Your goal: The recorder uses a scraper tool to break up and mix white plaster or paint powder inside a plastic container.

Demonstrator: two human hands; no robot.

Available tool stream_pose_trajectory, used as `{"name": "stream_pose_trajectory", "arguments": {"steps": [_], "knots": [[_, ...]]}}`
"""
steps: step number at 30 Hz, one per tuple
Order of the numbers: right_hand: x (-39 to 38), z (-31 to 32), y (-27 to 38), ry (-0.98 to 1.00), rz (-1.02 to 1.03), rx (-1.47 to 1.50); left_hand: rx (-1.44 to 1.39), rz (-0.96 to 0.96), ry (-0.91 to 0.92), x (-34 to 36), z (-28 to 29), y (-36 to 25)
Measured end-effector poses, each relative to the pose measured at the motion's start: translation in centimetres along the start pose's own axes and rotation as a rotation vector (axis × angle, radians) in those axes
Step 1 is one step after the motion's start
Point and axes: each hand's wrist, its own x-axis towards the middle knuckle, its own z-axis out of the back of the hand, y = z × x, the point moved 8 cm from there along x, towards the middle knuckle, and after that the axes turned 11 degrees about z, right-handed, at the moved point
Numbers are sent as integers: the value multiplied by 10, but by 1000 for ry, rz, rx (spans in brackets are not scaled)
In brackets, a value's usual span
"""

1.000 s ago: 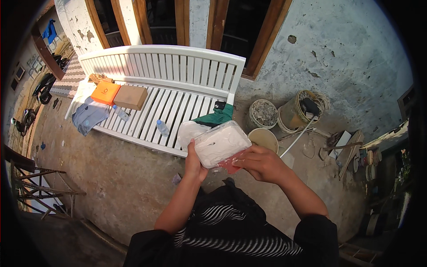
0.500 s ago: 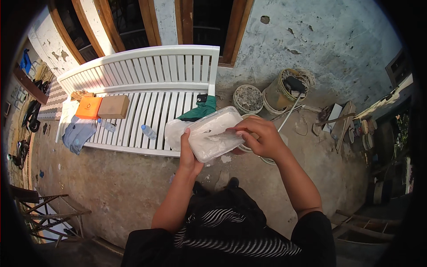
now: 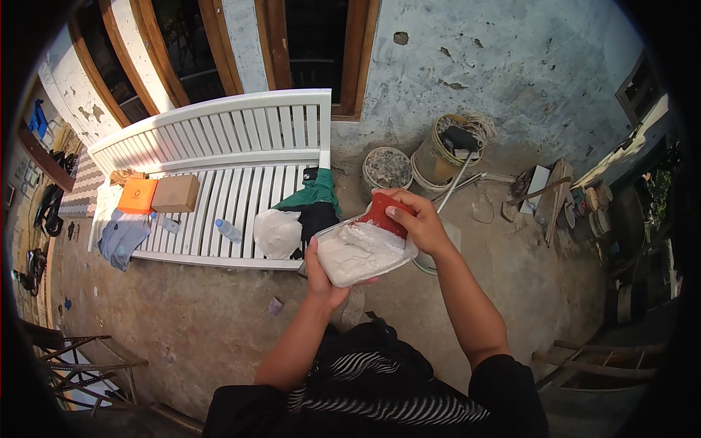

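My left hand [image 3: 322, 276] grips a shallow clear plastic tub [image 3: 355, 282] from its left side and underneath. Thick white putty [image 3: 347, 257] coats the inside of the tub. Between the thumb and fingers of my right hand [image 3: 423, 225] is a red putty scraper [image 3: 380, 212], held over the tub's far right part. White putty clings along the scraper's lower edge, and I cannot tell whether that edge touches the tub.
Ahead stands a white slatted bench [image 3: 219, 250] with a white plastic bag [image 3: 278, 233], green cloth [image 3: 310, 191], water bottle [image 3: 228, 230], brown box [image 3: 177, 193] and orange box [image 3: 139, 196]. Buckets of rubble [image 3: 388, 169] sit by the peeling wall [image 3: 504, 80].
My right hand has turned and lifted, so the red scraper now shows with putty on it. The tub sits slightly lower in view. The view has shifted a little to the right.
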Motion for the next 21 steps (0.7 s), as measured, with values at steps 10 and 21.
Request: {"name": "stream_pose_trajectory", "arguments": {"steps": [10, 21], "knots": [[-23, 14, 1, 51, -87, -43, -281, 60, 293, -5, -32, 55], [-17, 7, 14, 190, -16, -133, -459, -60, 251, 1, -23, 71]]}}
